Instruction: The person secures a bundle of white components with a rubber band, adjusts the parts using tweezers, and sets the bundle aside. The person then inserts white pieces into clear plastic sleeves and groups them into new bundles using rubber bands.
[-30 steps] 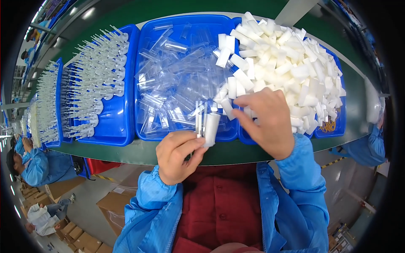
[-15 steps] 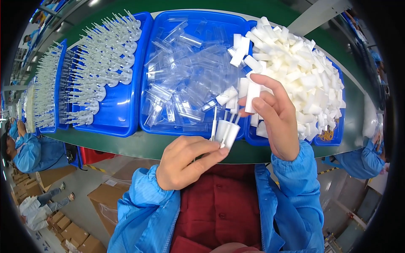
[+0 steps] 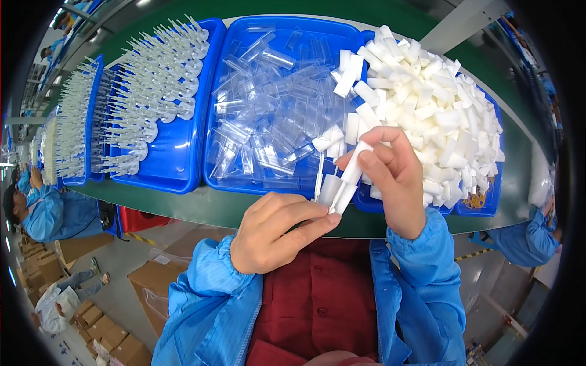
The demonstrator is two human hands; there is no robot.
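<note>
My left hand (image 3: pixel 278 235) is closed on a white pronged plastic part whose thin rods (image 3: pixel 320 174) point up and away from me. White foam pieces (image 3: pixel 330 188) sit around some of the rods. Between the thumb and fingers of my right hand (image 3: pixel 395 177) is another white foam piece (image 3: pixel 356 163), tilted, its lower end meeting the top of the foam in my left hand. Whether a rod has entered it I cannot tell. Just beyond both hands, a blue tray (image 3: pixel 244 27) contains many clear plastic sleeves (image 3: pixel 262 116), with a few foam pieces at its right edge.
Heaped white foam pieces (image 3: pixel 427 104) fill a blue tray at the right. White pronged parts (image 3: pixel 152 91) stand in rows in a blue tray (image 3: pixel 174 160) at the left. Yellow rubber-band-like loops (image 3: pixel 477 200) lie at the far right. The green table edge (image 3: pixel 210 210) runs before me.
My right hand has moved left and slightly down, bringing its foam piece from above right against the pronged part. My left hand has shifted slightly right.
</note>
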